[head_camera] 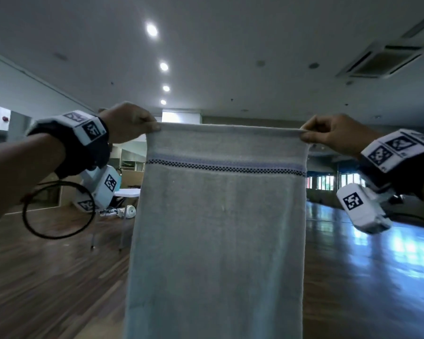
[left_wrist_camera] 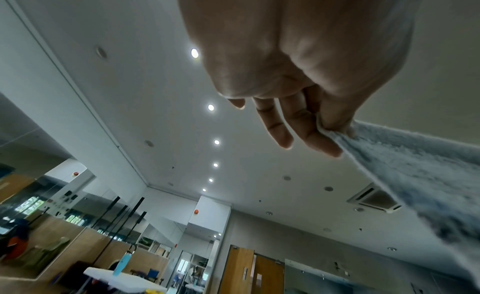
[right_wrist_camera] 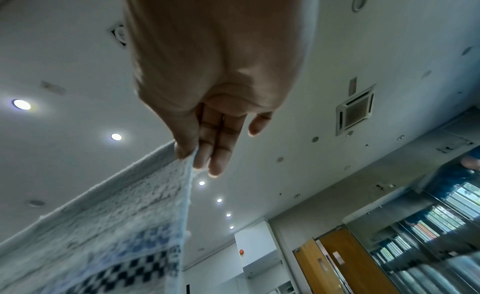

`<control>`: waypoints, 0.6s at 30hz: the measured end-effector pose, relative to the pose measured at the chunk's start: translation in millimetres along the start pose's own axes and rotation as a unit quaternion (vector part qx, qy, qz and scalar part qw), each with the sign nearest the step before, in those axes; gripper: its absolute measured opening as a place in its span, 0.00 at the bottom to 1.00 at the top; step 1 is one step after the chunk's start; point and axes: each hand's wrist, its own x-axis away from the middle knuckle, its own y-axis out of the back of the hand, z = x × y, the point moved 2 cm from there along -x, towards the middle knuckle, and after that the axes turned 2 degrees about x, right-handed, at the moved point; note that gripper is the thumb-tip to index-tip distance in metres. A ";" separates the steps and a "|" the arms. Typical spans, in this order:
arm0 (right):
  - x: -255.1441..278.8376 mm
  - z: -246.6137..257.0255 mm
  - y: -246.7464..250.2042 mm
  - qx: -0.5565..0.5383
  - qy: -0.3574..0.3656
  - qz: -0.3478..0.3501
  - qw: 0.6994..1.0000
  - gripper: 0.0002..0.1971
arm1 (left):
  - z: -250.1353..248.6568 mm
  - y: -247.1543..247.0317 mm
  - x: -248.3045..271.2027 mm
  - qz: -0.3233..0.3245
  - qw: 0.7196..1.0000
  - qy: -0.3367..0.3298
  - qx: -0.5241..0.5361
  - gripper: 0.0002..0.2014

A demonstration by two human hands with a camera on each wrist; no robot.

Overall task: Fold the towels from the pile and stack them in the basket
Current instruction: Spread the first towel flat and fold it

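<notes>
A pale grey towel [head_camera: 218, 228] with a blue band and a dark checkered stripe near its top hangs full length in the air in front of me. My left hand [head_camera: 132, 124] pinches its top left corner between thumb and fingers. My right hand [head_camera: 328, 133] pinches the top right corner, and the top edge runs taut between them. In the left wrist view the left hand [left_wrist_camera: 311, 105] holds the towel [left_wrist_camera: 415, 175] at the thumb. The right wrist view has the right hand [right_wrist_camera: 205, 134] pinching the towel [right_wrist_camera: 116, 236] corner. The pile and the basket are out of view.
A wooden floor [head_camera: 47, 277] stretches out below. A white folding table [head_camera: 127, 193] stands behind the towel to the left, with some gear on the floor beside it. Wooden doors [right_wrist_camera: 335, 263] and mirrored walls line the far side of the room.
</notes>
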 end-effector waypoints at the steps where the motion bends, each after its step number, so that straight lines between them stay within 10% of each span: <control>1: -1.0 -8.1 -8.5 0.000 -0.004 0.004 1.000 0.08 | 2.1 -10.4 0.9 0.013 1.000 0.006 0.007 0.17; 9: 48.4 -78.9 -135.9 0.104 -0.080 0.179 0.975 0.11 | 29.1 -156.2 60.2 0.207 0.977 0.019 -0.037 0.10; 18: 8.1 -49.7 -86.5 0.115 -0.078 -0.076 0.987 0.04 | 16.8 -114.8 13.9 -0.060 0.993 0.073 0.075 0.10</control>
